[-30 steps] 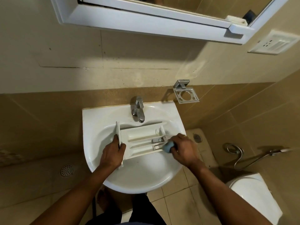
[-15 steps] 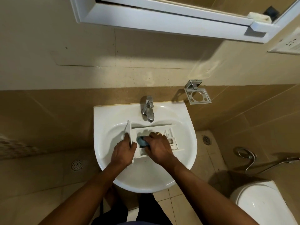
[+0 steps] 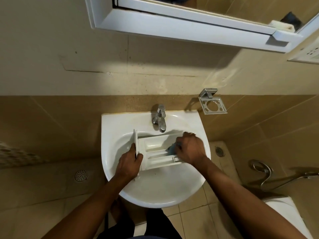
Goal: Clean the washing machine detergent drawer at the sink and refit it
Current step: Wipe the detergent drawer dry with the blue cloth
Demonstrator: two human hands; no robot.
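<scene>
Drawer: white detergent drawer (image 3: 155, 149) lies across the bowl of the sink (image 3: 155, 195), just below the tap (image 3: 160, 118), with its compartments facing up.
Front panel: front panel (image 3: 136, 142) is at the drawer's left end, standing on edge.
Left hand: left hand (image 3: 129, 163) grips the near part of the front panel, fingers curled round its edge.
Right hand: right hand (image 3: 189, 149) is curled over a blue-grey sponge (image 3: 171, 150) and presses it into the drawer's right end. Only a corner of the sponge shows, the rest is under the fingers.
Change: 0.5 s ago the sponge hand worked the left part of the drawer, close beside the left hand. Now it is at the right end, and the 2 hands are well apart, much as they were 1.0 s ago.
Unchanged: the left hand's hold on the panel, and the drawer's place in the bowl.
Surroundings: metal holder (image 3: 213, 106) on the wall right of the tap, mirror cabinet (image 3: 172, 23) above, floor drain (image 3: 81, 175) left of the sink, toilet (image 3: 284, 213) at lower right.
</scene>
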